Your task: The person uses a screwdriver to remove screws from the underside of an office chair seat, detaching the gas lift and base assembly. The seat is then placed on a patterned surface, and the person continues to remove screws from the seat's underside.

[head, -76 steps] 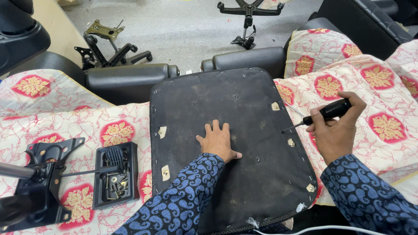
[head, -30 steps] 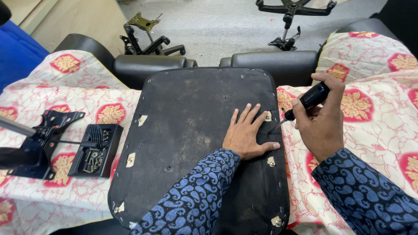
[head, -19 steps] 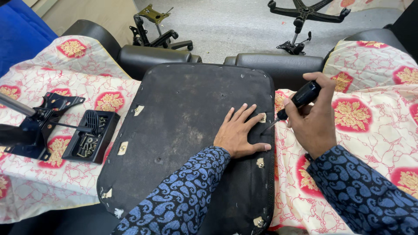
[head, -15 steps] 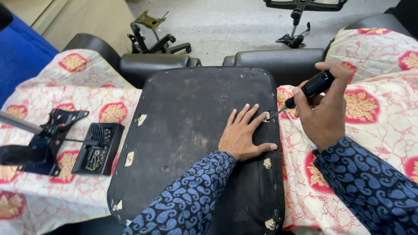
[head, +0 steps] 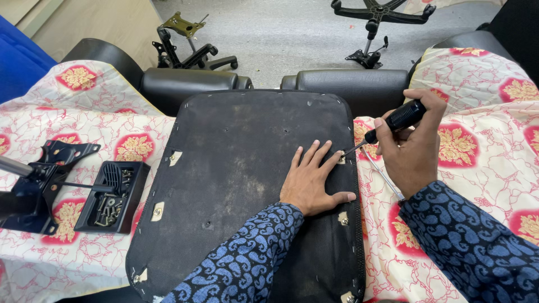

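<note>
The left hand [head: 310, 182] lies spread flat on the black seat base [head: 247, 168]. The right hand [head: 410, 151] grips a black-handled screwdriver [head: 393, 123], its tip at an edge bracket [head: 340, 157].

I see two forearms entering from the lower edge of my head view, each clad in a long sleeve of identical fabric. The left sleeve [head: 241, 269] is dark navy, almost black, printed all over with blue paisley motifs: curled teardrop shapes outlined in lighter blue with small dotted centres. The right sleeve [head: 471, 247] carries the same print and reads slightly broader in frame. Both sleeves end at the wrist in a plain edge; I can make out no buttons there. My left hand [head: 310, 182] and right hand [head: 409, 154] are bare: I see no gloves, rings, watch or bracelet.
</note>
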